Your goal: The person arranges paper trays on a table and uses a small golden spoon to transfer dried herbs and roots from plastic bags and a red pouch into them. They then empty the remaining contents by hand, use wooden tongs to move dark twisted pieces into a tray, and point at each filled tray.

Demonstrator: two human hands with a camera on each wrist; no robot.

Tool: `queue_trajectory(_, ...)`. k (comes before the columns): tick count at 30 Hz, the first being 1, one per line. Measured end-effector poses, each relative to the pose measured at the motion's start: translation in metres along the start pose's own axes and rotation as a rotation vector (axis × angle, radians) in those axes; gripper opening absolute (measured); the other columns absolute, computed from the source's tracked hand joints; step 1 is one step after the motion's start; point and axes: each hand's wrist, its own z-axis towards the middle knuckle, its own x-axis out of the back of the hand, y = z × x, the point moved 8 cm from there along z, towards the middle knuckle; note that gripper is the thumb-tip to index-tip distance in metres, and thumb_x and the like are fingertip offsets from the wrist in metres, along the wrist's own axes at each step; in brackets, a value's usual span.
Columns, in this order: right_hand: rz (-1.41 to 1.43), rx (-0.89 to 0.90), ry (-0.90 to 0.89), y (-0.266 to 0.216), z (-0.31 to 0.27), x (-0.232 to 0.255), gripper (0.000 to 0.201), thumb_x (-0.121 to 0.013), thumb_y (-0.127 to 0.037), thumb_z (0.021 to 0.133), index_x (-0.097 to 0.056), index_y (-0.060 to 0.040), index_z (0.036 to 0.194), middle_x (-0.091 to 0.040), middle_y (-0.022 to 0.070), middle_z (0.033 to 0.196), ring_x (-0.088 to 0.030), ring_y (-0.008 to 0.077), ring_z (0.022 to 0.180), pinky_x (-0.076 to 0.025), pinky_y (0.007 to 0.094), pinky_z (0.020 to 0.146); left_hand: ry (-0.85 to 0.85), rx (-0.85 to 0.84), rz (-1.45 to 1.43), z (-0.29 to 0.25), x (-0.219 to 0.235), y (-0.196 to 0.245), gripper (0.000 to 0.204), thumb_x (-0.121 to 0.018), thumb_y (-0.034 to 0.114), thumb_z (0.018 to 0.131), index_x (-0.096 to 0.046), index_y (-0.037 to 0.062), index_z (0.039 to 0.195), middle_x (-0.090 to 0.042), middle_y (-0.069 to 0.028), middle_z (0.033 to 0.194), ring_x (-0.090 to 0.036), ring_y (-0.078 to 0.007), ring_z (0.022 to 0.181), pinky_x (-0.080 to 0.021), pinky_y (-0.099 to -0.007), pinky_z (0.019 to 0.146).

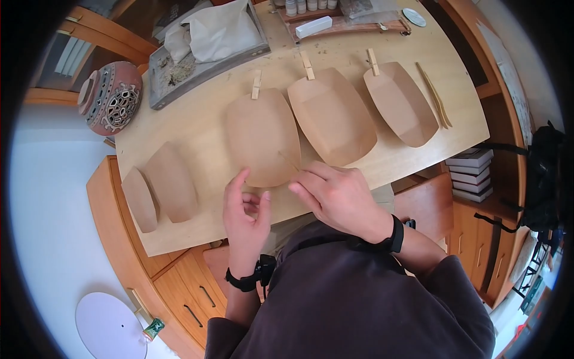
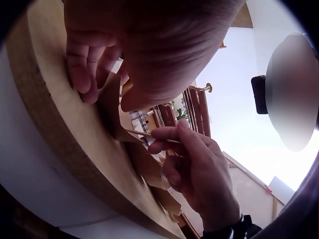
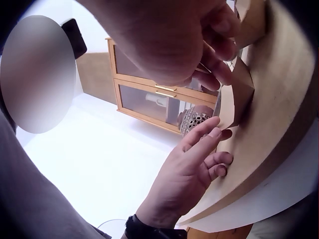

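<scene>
Brown paper trays lie across the table, the nearest one [image 1: 263, 131] in front of both hands with a wooden clothespin [image 1: 256, 85] at its far edge. My right hand [image 1: 341, 194] pinches a thin light stick [image 1: 289, 160] over this tray's near right part; the stick [image 2: 137, 132] also shows in the left wrist view. At the tray's near left edge, my left hand [image 1: 246, 212] has its index finger and thumb extended and the other fingers loosely bent. In the right wrist view, the left hand's [image 3: 182, 174] fingertips are at the tray's rim [image 3: 227, 107]; contact is unclear.
Two trays with clothespins [image 1: 332, 116] [image 1: 400, 105] and wooden tongs [image 1: 435, 99] lie to the right. Two smaller trays [image 1: 171, 182] [image 1: 140, 200] are at left. Behind stand a grey wooden tray [image 1: 209, 64] with cloth, a patterned pot [image 1: 113, 99] and small bottles [image 1: 302, 7].
</scene>
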Motion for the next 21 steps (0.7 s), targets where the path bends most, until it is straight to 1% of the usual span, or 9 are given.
queue_trajectory(1, -0.006, -0.020, -0.043, 0.002, 0.001, -0.004, 0.012, -0.075, -0.016, 0.095, -0.076, -0.0065, 0.101, -0.073, 0.0086, 0.096, -0.070, 0.0259, 0.072, -0.055, 0.0371, 0.058, -0.001, 0.001, -0.003, 0.000, 0.000, 0.000, 0.059, -0.069, 0.004, 0.099, -0.048, 0.0054, 0.154, -0.066, -0.0041, 0.088, -0.061, -0.0082, 0.077, -0.049, -0.0229, 0.070)
queue_trajectory(4, 0.065, 0.006, 0.176, -0.006, 0.003, 0.028, 0.011, -0.072, -0.018, 0.098, -0.075, -0.0071, 0.098, -0.071, 0.0057, 0.091, -0.070, 0.0254, 0.070, -0.055, 0.0362, 0.059, 0.002, 0.007, 0.000, 0.000, 0.001, -0.002, 0.059, -0.070, 0.004, 0.099, -0.048, 0.0058, 0.154, -0.066, -0.0040, 0.088, -0.061, -0.0084, 0.077, -0.049, -0.0232, 0.070)
queue_trajectory(7, 0.051, -0.049, 0.336, 0.006, -0.004, 0.057, 0.010, -0.070, -0.015, 0.100, -0.074, -0.0056, 0.098, -0.071, 0.0086, 0.091, -0.069, 0.0279, 0.070, -0.055, 0.0381, 0.060, 0.002, 0.007, 0.016, 0.000, 0.000, 0.001, 0.058, -0.070, 0.005, 0.099, -0.049, 0.0059, 0.154, -0.066, -0.0040, 0.086, -0.061, -0.0084, 0.076, -0.049, -0.0234, 0.070)
queue_trajectory(10, -0.002, -0.281, 0.246, 0.035, -0.013, 0.061, 0.011, -0.068, -0.013, 0.101, -0.074, -0.0038, 0.100, -0.072, 0.0115, 0.093, -0.069, 0.0295, 0.070, -0.054, 0.0402, 0.061, 0.001, 0.010, 0.017, 0.000, 0.000, 0.002, 0.058, -0.070, 0.006, 0.100, -0.049, 0.0058, 0.154, -0.065, -0.0041, 0.086, -0.060, -0.0082, 0.074, -0.049, -0.0235, 0.069)
queue_trajectory(13, 0.002, -0.301, 0.196, 0.051, -0.019, 0.056, 0.012, -0.066, -0.012, 0.102, -0.074, -0.0025, 0.100, -0.072, 0.0133, 0.092, -0.068, 0.0303, 0.069, -0.054, 0.0403, 0.062, -0.005, 0.020, 0.013, 0.000, -0.001, 0.000, 0.058, -0.069, 0.006, 0.100, -0.049, 0.0058, 0.154, -0.065, -0.0040, 0.085, -0.059, -0.0074, 0.073, -0.048, -0.0231, 0.069)
queue_trajectory(16, 0.000, -0.247, 0.351, 0.043, -0.027, 0.088, 0.012, -0.066, -0.011, 0.103, -0.075, -0.0028, 0.102, -0.070, 0.0130, 0.089, -0.067, 0.0308, 0.069, -0.054, 0.0386, 0.063, -0.015, 0.027, 0.022, 0.001, -0.001, 0.002, 0.058, -0.069, 0.006, 0.100, -0.048, 0.0057, 0.154, -0.064, -0.0036, 0.085, -0.058, -0.0067, 0.072, -0.047, -0.0224, 0.067)
queue_trajectory(19, -0.110, -0.239, 0.553, 0.059, -0.042, 0.117, 0.014, -0.065, -0.012, 0.105, -0.074, -0.0017, 0.103, -0.067, 0.0136, 0.084, -0.065, 0.0304, 0.070, -0.052, 0.0363, 0.065, -0.006, 0.017, 0.025, 0.001, -0.001, 0.002, 0.058, -0.069, 0.006, 0.100, -0.048, 0.0055, 0.154, -0.063, -0.0030, 0.084, -0.056, -0.0064, 0.071, -0.045, -0.0219, 0.066)
queue_trajectory(21, -0.155, -0.361, 0.539, 0.081, -0.049, 0.124, 0.015, -0.064, -0.012, 0.106, -0.074, -0.0008, 0.103, -0.066, 0.0144, 0.084, -0.063, 0.0296, 0.071, -0.051, 0.0353, 0.066, -0.001, 0.010, 0.027, 0.002, -0.002, 0.000, 0.058, -0.069, 0.006, 0.100, -0.048, 0.0054, 0.154, -0.063, -0.0025, 0.083, -0.056, -0.0063, 0.071, -0.045, -0.0217, 0.066)
